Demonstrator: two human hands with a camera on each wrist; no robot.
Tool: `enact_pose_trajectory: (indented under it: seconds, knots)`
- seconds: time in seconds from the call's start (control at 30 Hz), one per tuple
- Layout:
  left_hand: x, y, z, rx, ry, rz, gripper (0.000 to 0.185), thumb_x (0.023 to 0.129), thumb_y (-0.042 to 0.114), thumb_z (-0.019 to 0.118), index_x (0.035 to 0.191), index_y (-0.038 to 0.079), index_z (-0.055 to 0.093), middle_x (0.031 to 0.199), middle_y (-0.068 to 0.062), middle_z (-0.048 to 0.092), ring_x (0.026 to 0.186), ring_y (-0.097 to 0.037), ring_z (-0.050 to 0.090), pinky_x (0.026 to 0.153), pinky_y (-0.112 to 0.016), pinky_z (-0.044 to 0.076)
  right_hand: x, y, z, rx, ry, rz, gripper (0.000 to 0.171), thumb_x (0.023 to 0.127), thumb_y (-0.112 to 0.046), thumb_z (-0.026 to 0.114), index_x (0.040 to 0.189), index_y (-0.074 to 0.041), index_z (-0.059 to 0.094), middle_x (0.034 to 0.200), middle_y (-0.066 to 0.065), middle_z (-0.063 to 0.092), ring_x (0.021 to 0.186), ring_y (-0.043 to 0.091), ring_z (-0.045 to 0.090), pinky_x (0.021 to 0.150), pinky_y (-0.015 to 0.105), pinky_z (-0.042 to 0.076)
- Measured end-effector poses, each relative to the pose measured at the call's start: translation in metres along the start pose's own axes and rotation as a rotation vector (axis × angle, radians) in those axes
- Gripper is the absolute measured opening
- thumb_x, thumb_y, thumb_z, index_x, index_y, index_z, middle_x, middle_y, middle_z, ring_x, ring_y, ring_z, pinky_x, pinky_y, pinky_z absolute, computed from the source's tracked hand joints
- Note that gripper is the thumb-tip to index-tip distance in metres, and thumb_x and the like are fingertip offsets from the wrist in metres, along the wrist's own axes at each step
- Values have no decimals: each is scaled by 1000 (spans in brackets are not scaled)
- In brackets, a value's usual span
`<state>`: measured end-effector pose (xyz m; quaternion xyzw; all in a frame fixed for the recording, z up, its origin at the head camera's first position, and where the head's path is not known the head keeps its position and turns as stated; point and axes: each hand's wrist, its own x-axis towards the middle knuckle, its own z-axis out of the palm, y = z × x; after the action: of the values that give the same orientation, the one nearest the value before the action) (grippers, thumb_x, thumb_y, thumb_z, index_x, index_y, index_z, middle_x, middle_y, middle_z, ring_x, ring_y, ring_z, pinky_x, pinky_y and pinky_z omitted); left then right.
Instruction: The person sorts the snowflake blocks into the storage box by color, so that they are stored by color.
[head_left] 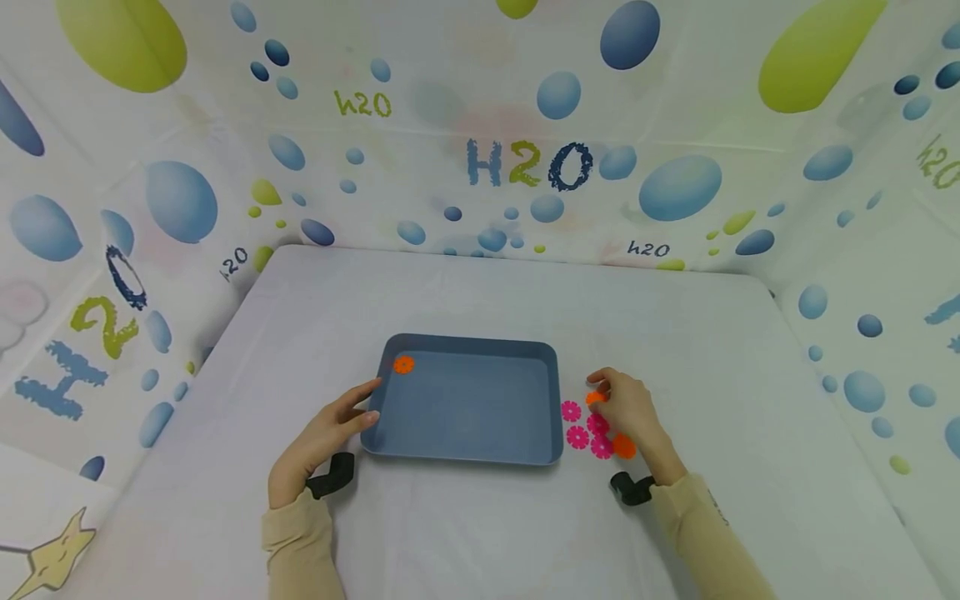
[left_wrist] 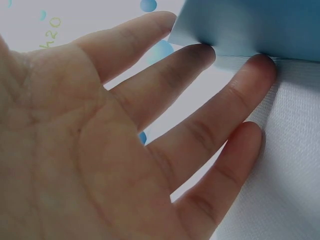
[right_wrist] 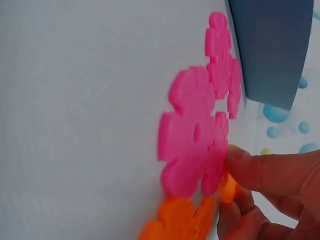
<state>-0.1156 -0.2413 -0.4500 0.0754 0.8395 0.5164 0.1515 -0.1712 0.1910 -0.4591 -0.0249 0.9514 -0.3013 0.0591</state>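
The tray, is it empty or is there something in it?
Not empty. The tray holds one orange disc in its far left corner; the rest of its floor is bare. The pink discs lie outside it.

Blue rectangular plastic tray (head_left: 468, 400) sits mid-frame on the white cloth-covered table (head_left: 480, 533). One orange flower-shaped plastic disc (head_left: 403, 364) lies in the tray's upper-left corner. Pink flower-shaped plastic discs (head_left: 577, 437) cluster just right of the tray. Left hand (head_left: 322, 437) touches the tray's left edge; right hand (head_left: 630, 412) is over the cluster.
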Motion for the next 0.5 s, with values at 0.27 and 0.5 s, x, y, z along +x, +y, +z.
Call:
enact_pose_trajectory:
  seconds: [0.27, 0.5]
  knots:
    - [0, -1, 1, 6, 3, -8, 58, 93, 28, 53, 145, 16, 29, 147, -19, 26, 125, -44, 35, 96, -59, 32, -1, 14, -6, 193, -41, 115, 30, 81, -11, 68, 110, -5, 62, 99, 12, 61, 91, 27, 57, 75, 35, 50]
    - [1, -1, 0, 8, 1, -4, 58, 93, 28, 52, 145, 16, 28, 147, -20, 25, 126, -45, 34, 96, -59, 32, -1, 24, -12, 354, -64, 214, 35, 84, -17, 66, 117, -4, 59, 99, 14, 62, 88, 23, 58, 73, 26, 49]
